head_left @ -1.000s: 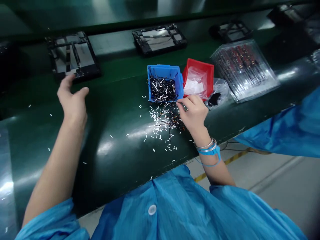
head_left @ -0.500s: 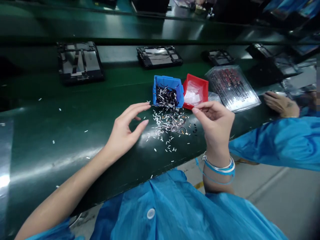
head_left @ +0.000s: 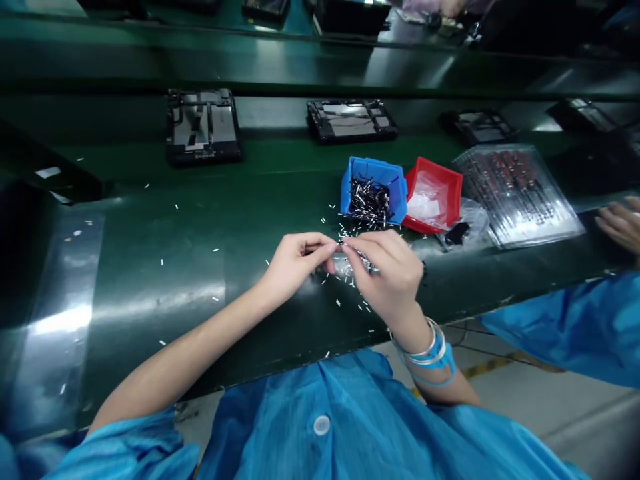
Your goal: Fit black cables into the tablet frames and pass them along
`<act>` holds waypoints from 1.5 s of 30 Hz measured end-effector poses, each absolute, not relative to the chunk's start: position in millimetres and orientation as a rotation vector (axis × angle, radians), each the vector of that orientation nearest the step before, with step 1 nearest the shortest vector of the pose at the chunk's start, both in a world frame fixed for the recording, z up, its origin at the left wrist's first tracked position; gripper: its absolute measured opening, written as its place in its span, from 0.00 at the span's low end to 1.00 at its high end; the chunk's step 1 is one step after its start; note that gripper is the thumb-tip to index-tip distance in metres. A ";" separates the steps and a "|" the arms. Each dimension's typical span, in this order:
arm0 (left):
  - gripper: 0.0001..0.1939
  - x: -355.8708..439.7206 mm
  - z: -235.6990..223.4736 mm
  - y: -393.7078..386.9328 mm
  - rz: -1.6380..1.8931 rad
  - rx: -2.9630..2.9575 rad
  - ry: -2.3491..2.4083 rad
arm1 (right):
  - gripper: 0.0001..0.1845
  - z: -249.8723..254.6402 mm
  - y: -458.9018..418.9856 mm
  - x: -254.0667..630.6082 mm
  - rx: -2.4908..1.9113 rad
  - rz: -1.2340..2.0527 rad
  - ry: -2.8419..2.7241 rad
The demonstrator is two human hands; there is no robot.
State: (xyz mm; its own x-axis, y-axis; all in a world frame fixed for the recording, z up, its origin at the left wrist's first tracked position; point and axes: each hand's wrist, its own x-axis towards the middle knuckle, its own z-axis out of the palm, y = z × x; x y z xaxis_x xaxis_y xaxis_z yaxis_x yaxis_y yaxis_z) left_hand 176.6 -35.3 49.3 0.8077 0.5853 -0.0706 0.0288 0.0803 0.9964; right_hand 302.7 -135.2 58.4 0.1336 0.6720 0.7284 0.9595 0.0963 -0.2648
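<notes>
My left hand (head_left: 300, 264) and my right hand (head_left: 389, 272) meet fingertip to fingertip just in front of the blue bin. Both are closed in a pinch. A tiny dark piece seems to sit between them, too small to name. Beneath the fingers lie scattered small white strips (head_left: 338, 303) and some thin cable-like parts, mostly covered by my right hand. The blue bin (head_left: 400, 195) holds a heap of small black parts with white ends (head_left: 367, 199). Against its right side stands a red bin (head_left: 453, 200) with clear plastic and whitish pieces inside.
Right of the bins are a clear plastic bag (head_left: 473, 220) and stacked clear trays (head_left: 530, 193) with rows of parts. Opened tablet-like devices (head_left: 204, 127) line the back of the green bench (head_left: 150, 240). A co-worker's hand (head_left: 623, 223) rests at the far right.
My hands have come together; before, the left was open beside the pile and the right pinched near the red bin. The view has shifted, so bench items appear farther right.
</notes>
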 end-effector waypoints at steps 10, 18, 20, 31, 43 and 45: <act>0.13 179.6 39.8 -37.0 0.320 1.440 0.547 | 0.07 47.9 -133.6 312.5 -1.736 -0.483 -1.606; 0.10 181.2 39.0 -37.2 0.340 1.407 0.623 | 0.04 37.0 -133.1 305.1 -1.642 -0.458 -1.644; 0.10 181.0 38.8 -37.8 0.337 1.415 0.655 | 0.04 36.3 -132.9 302.7 -1.656 -0.448 -1.621; 0.14 180.6 35.4 -35.7 0.192 1.363 0.559 | 0.07 27.7 -132.9 312.6 -1.705 -0.437 -1.540; 0.26 180.6 30.7 -34.3 0.244 1.236 0.502 | 0.10 21.0 -136.1 299.2 -1.652 -0.249 -1.623; 0.30 179.9 31.6 -35.7 0.211 1.277 0.488 | 0.08 20.7 -136.1 299.7 -1.648 -0.221 -1.602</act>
